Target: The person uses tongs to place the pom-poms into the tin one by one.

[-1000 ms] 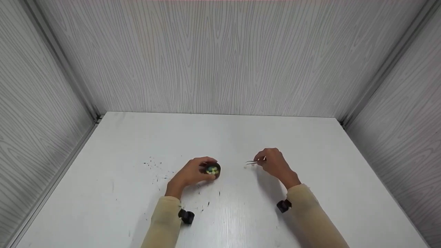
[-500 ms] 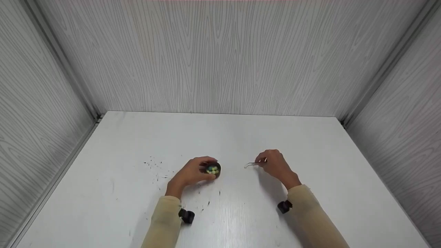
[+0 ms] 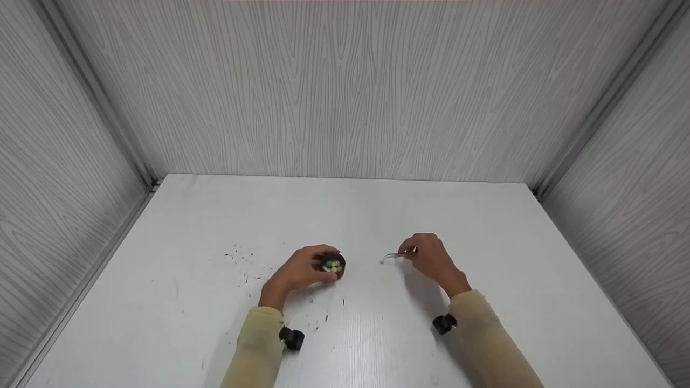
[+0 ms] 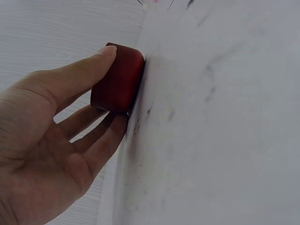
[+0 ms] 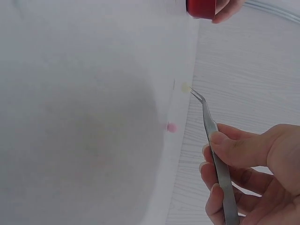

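Observation:
A small dark red round bowl (image 3: pixel 335 266) (image 4: pixel 118 83) (image 5: pixel 200 8) holding several green, yellow and blue beads stands on the white table (image 3: pixel 350 215). My left hand (image 3: pixel 299 270) (image 4: pixel 61 126) grips its side, thumb on top of the rim. My right hand (image 3: pixel 429 255) (image 5: pixel 243 173) pinches metal tweezers (image 3: pixel 396 255) (image 5: pixel 213 145). The tweezer tips touch a pale yellow bead (image 5: pixel 186 87) lying on the table. A pink bead (image 5: pixel 171 127) lies a little nearer to the hand.
Grey wood-grain walls (image 3: pixel 345 91) enclose the table on three sides. Small dark specks (image 3: pixel 245 264) are scattered on the table left of the bowl. Black camera mounts (image 3: pixel 291 338) sit on both wrists.
My right hand has lowered the tweezers, so their tips now point down at the table and meet the pale bead. The left hand and bowl have stayed put.

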### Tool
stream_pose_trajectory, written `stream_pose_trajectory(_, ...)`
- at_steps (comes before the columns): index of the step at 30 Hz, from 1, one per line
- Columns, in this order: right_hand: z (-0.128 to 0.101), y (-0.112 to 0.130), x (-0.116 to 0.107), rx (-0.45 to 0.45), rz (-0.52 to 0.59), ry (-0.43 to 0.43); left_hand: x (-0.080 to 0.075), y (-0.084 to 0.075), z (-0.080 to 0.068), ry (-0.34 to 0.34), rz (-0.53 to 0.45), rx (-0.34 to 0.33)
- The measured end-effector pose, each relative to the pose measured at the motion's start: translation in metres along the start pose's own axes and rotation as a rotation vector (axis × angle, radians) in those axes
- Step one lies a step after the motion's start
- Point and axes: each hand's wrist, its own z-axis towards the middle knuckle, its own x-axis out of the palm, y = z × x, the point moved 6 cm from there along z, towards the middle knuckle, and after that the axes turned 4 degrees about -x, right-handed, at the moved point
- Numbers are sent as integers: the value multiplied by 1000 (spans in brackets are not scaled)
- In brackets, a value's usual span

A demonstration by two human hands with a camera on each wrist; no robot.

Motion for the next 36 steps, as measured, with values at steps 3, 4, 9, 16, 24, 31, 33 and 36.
stream_pose_trajectory(3, 1, 3, -2, -15, -3, -21, 0, 0, 0, 0, -1, -1)
stream_pose_trajectory(4, 1, 5, -3, -18, -1, -28, 0, 0, 0, 0, -3, -2)
stream_pose_trajectory(9, 3, 12, -4, -43, 8, -42, -1, 0, 0, -2, -9, -3)
stream_pose_trajectory(16, 5, 23, -3, -75, 26, -52, -1, -1, -1, 3, 4, 8)
stream_pose_trajectory(24, 6, 35, 4, -94, 22, -52, -1, -2, 1, 2, 11, 23)
stream_pose_trajectory(31, 8, 48, 11, -122, 43, -33, -1, -2, 1, -2, 23, 32)
stream_pose_trajectory(33, 9, 53, 12, -138, 43, -30, 0, -2, 1, -2, 22, 27)
stream_pose_trajectory(36, 11, 60, 14, -156, 43, -28, 0, -2, 1, -6, 19, 11)
